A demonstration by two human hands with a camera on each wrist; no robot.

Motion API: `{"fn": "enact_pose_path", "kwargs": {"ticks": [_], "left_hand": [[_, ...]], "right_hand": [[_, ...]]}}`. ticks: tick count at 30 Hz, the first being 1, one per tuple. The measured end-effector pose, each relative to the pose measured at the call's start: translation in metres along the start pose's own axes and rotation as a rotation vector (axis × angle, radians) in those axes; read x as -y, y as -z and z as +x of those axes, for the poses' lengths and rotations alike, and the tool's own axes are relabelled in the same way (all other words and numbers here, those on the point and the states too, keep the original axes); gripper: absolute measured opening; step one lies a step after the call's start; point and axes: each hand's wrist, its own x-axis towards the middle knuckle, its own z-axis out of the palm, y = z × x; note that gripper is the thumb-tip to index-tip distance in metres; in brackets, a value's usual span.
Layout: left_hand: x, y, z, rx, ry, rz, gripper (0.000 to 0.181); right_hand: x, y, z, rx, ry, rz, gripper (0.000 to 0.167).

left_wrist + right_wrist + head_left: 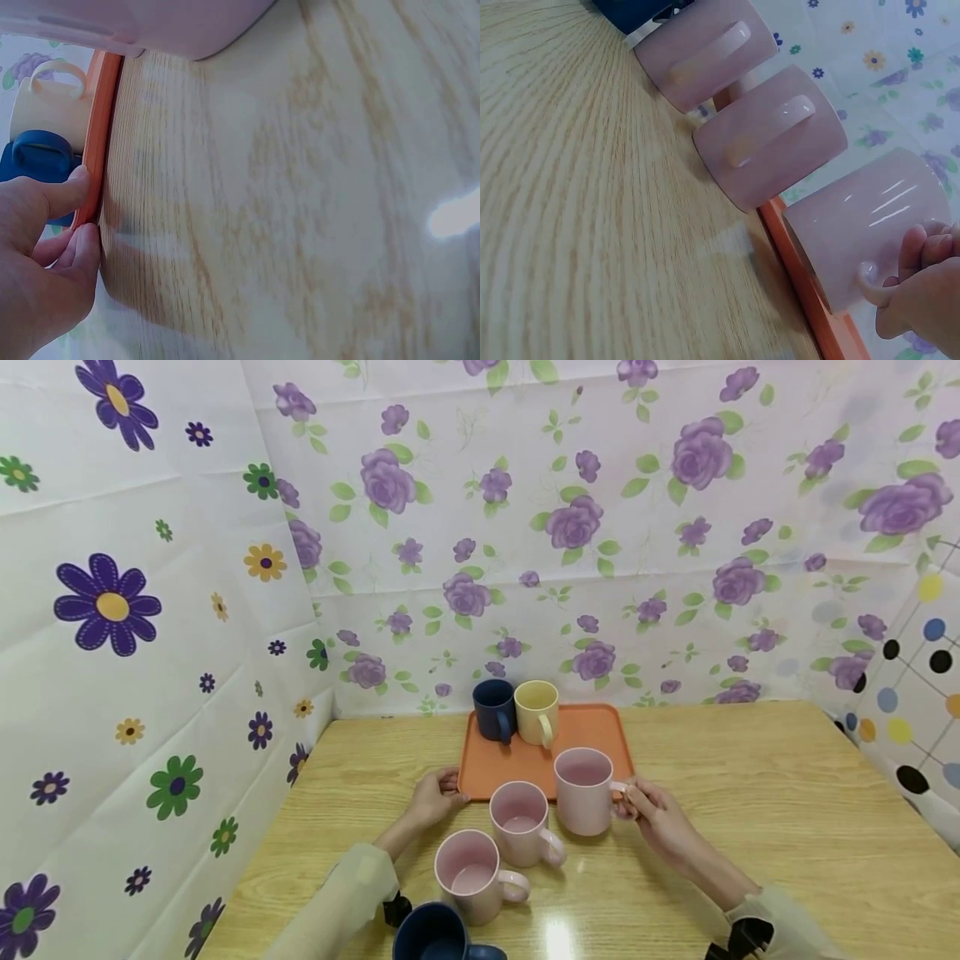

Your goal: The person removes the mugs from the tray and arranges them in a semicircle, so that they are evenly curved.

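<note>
My right hand (662,820) grips the handle of a pink mug (583,802). In the right wrist view that mug (870,225) is raised off the table, by the near edge of an orange tray (810,292). With thumb and fingers, my left hand (435,797) pinches the near left corner of the tray (498,772); the left wrist view shows the fingers at its rim (101,127). A dark blue mug (491,714) and a pale yellow mug (534,717) stand side by side at the tray's back left.
Two more pink mugs, one nearer the tray (517,827) and one closer to me (468,881), stand on the wooden table (750,793). Another dark blue mug (431,935) is cut off at the bottom. Behind the table hangs a flowered cloth (510,577).
</note>
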Motion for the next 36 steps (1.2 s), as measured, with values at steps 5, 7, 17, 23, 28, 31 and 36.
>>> {"fn": "enact_pose_path", "kwargs": {"ticks": [5,7,17,23,28,31,36], "left_hand": [[-0.0008,-0.0006,-0.0010,-0.012,-0.006,0.000,0.049],[-0.0017,-0.0004,-0.0014,-0.013,-0.005,0.003,0.049],[0.0022,0.0004,-0.0009,0.009,-0.011,0.017,0.049],[0.0028,-0.0005,0.0010,0.003,-0.016,-0.012,0.049],[0.0024,-0.0003,0.0010,0.000,-0.021,-0.022,0.049],[0.0037,-0.0002,0.0009,0.002,-0.014,-0.014,0.049],[0.0049,-0.0002,0.0014,0.006,-0.019,-0.002,0.049]], "right_hand": [[0.0006,-0.0038,-0.0042,-0.009,0.006,0.007,0.021],[0.0003,-0.0050,-0.0061,0.000,0.020,0.019,0.021],[-0.0079,-0.0056,-0.0103,0.002,0.031,0.034,0.021],[-0.0088,-0.0058,-0.0105,0.017,0.055,0.017,0.022],[-0.0090,-0.0065,-0.0102,0.017,0.039,0.031,0.021],[-0.0080,-0.0072,-0.0095,0.031,0.023,0.044,0.021],[-0.0042,-0.0085,-0.0084,0.041,-0.060,0.020,0.021]]}}
